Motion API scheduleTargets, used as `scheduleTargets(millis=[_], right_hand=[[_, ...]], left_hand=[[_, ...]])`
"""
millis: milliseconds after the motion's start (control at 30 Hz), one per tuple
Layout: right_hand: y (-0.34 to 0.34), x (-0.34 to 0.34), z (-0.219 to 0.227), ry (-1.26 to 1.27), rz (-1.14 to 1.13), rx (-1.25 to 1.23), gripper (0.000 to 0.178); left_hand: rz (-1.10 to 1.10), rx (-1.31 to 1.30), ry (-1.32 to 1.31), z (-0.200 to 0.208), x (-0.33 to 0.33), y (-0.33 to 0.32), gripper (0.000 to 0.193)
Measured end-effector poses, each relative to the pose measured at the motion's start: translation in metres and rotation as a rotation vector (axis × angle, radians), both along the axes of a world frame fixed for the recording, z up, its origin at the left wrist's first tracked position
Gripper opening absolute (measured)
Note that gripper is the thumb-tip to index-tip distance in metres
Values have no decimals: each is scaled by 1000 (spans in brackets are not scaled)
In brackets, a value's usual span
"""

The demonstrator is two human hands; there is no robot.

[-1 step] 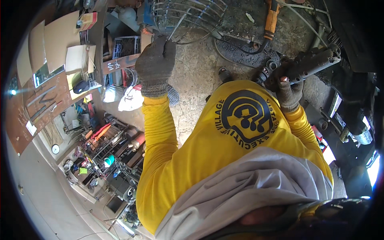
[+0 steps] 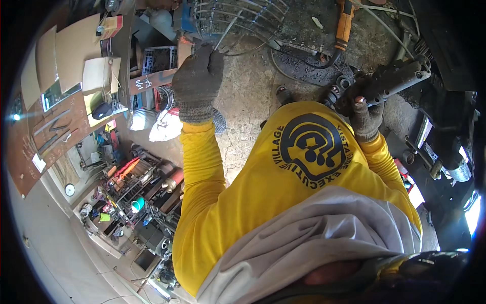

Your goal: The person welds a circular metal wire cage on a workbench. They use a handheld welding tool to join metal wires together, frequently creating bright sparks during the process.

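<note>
My left hand (image 2: 198, 83), in a dark knit glove with a grey cuff, reaches out at the upper left with its fingers curled closed. A thin metal rod (image 2: 227, 31) runs from its fingertips toward a round wire cage (image 2: 243, 12). How far the rod passes into the hand is hidden. At the right, my gloved right hand (image 2: 368, 120) is closed on a dark, greasy metal tube (image 2: 397, 83) with holes along its side. One bare fingertip shows through the glove. The tube slants up to the right, and its lower end is partly hidden.
An orange and black power tool (image 2: 344, 28) with a cord lies ahead. Near my feet sit a dark shallow pan (image 2: 309, 68) and a metal ring (image 2: 345, 81). Cardboard sheets (image 2: 76, 48) stand at the left; dark machinery (image 2: 448, 116) is close at the right.
</note>
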State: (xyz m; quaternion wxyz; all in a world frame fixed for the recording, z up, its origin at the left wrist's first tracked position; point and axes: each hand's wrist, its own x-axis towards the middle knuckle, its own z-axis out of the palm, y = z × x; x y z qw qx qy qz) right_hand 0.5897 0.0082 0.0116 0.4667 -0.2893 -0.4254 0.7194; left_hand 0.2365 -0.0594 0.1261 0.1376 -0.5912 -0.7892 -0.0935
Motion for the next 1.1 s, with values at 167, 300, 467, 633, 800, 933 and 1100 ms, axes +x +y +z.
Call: scheduleTargets(millis=[167, 300, 467, 633, 800, 933, 1100], right_hand=[[-9, -23, 17, -25, -46, -10, 60], [-16, -23, 7, -167, -122, 4, 64], [-19, -20, 17, -46, -119, -36, 69], [-30, -12, 28, -34, -136, -113, 67], [-33, 3, 17, 4, -122, -166, 67], [-29, 7, 18, 59, -25, -193, 63], [-35, 4, 17, -1, -96, -196, 66]], left_hand=[[-81, 65, 27, -2, -6, 0, 22], [-65, 73, -36, 4, -8, 1, 24], [-69, 105, -80, 2, -13, 1, 25], [-86, 137, -90, -2, -20, 0, 24], [-120, 159, -111, -7, -27, -2, 26], [-169, 285, -168, -4, -29, -1, 16], [-85, 221, -211, 3, -23, 1, 17]])
